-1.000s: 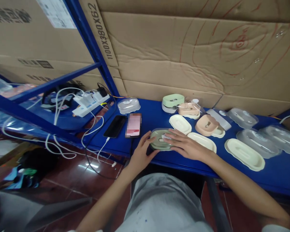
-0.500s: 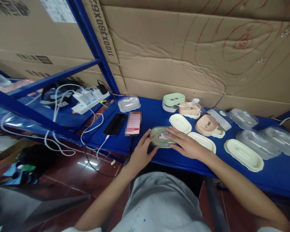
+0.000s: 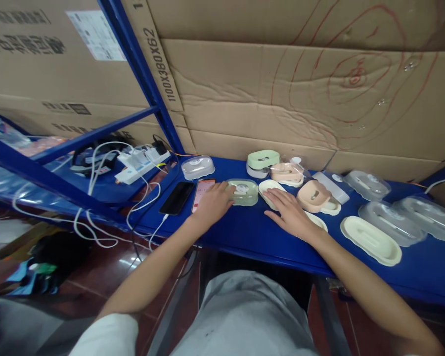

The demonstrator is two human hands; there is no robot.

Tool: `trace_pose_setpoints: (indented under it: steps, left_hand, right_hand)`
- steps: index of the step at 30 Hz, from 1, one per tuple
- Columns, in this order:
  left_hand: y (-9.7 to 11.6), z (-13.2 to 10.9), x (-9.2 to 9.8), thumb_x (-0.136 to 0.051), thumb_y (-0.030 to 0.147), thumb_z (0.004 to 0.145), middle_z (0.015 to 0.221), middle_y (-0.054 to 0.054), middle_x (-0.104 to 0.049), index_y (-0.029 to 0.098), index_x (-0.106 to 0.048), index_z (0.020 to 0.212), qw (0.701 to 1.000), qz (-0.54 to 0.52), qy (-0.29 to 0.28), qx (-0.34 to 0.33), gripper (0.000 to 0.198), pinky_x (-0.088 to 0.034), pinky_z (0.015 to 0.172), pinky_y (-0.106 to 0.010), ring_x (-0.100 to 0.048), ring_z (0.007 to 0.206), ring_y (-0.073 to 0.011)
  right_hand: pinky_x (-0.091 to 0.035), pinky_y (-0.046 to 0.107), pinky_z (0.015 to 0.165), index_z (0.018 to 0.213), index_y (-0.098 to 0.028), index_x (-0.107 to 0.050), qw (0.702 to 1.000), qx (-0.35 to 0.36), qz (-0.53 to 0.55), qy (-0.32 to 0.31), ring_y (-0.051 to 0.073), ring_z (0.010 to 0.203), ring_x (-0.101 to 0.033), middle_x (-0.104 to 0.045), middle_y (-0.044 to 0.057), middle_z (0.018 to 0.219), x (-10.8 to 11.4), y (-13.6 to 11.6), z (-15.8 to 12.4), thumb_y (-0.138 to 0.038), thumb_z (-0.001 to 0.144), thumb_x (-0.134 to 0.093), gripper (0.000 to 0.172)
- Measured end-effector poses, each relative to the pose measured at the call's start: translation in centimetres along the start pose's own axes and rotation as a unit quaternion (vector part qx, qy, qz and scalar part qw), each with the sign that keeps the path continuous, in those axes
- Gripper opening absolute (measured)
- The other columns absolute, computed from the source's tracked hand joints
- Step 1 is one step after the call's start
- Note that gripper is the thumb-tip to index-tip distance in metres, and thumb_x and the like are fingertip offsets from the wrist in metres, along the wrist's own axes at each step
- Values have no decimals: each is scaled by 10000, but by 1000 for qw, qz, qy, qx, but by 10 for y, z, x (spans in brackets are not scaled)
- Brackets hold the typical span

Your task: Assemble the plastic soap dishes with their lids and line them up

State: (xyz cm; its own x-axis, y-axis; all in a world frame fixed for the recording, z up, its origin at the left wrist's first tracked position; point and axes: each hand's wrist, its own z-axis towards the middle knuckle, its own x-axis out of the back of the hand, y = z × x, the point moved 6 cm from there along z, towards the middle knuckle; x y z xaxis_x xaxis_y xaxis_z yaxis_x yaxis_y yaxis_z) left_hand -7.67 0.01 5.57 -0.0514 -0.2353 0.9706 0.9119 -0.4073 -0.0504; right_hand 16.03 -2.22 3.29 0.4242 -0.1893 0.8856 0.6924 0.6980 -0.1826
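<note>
A pale green oval box with a clear lid (image 3: 244,192) rests on the blue table, with a round whitish label on top. At its left end is my left hand (image 3: 215,201), fingers loosely bent and the tips against the box; the hand also covers part of a lit phone (image 3: 200,190). My right hand (image 3: 289,213) has its fingers stretched out over a cream oval tray (image 3: 269,187), thumb apart, and grips nothing. Whether those fingers touch the tray, I cannot tell. Another cream tray (image 3: 318,220) is partly hidden behind my right wrist.
A peach cover (image 3: 313,195), a green-topped box (image 3: 263,160) and a long cream tray (image 3: 371,240) lie nearby. Several clear lids, one (image 3: 393,220) among them, are at the right; another clear lid (image 3: 197,167) is back left. A black phone (image 3: 176,198) and white cables lie left.
The green box now sits farther back on the table, away from my body. My left hand has moved to its left end, and my right hand has come off it to the right.
</note>
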Motion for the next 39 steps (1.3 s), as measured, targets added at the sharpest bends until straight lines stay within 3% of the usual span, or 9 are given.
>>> trace_pose_setpoints:
  steps: [6,12,15,19,23,27,33,36,39]
  left_hand:
    - [-44,58,-5,-749,220,918,1302,-206,-647,157,-617,1350,997,17,-19,69,455,-576,960,-467,-674,1170,-382]
    - [-59,96,-15,-683,182,949,1476,-298,-565,76,-528,1472,994,-14,-8,108,556,-504,1104,-570,-574,1376,-443]
    - [-35,90,-13,-602,154,989,1625,-314,-433,56,-435,1570,996,-41,18,75,613,-391,1224,-594,-454,1511,-436]
    - [22,46,-13,-433,198,1093,1642,-130,-499,221,-501,1562,994,-89,19,-61,475,-402,1256,-417,-482,1520,-256]
    - [59,-3,-19,-488,408,1117,1574,-142,-573,228,-578,1489,967,-158,-20,-197,423,-445,1210,-498,-550,1460,-309]
    - [52,-8,-28,-653,519,1033,1602,-145,-542,231,-568,1487,965,-179,-67,-178,544,-438,1212,-499,-512,1491,-325]
    - [27,44,-33,-758,428,944,1505,-92,-605,250,-641,1373,964,-192,-110,-150,480,-483,1140,-435,-588,1383,-309]
    - [22,58,-34,-827,430,864,1438,-67,-642,267,-679,1305,959,-200,-118,-161,492,-511,1074,-409,-622,1309,-314]
    - [17,59,-36,-840,432,850,1430,-66,-638,272,-687,1293,954,-217,-114,-171,496,-500,1084,-423,-609,1317,-325]
  right_hand:
    - [-482,545,1113,1417,-206,-673,997,-49,-56,-28,329,1325,-646,-692,146,1441,-3,22,-5,-431,1098,-520,419]
    - [-491,529,1096,1389,-205,-692,997,-43,-51,-45,318,1313,-664,-706,135,1428,-6,21,-6,-420,1088,-556,393]
    - [-487,507,1134,1391,-239,-687,998,-7,-4,-56,278,1348,-650,-704,105,1438,-6,14,-6,-339,1091,-549,345]
    - [-457,510,1200,1291,-265,-723,994,57,75,-51,246,1452,-570,-633,81,1532,0,4,-7,-73,1009,-465,428]
    - [-502,513,1149,1285,-272,-715,999,14,50,5,268,1420,-586,-581,71,1583,14,16,-7,-26,930,-454,504]
    - [-478,538,1139,1376,-246,-670,998,-19,-30,47,294,1359,-627,-654,102,1499,26,40,11,-97,987,-447,473]
    - [-350,598,1208,1517,-168,-567,995,-55,-72,46,340,1502,-484,-563,164,1594,29,86,95,-172,1013,-452,517]
    - [-384,602,1159,1402,-200,-676,996,-50,-65,17,353,1362,-608,-711,153,1411,24,96,127,-243,1009,-533,420]
    - [-407,557,1132,1337,-219,-718,997,-40,-66,29,329,1232,-679,-772,132,1278,27,85,124,-353,1052,-539,362]
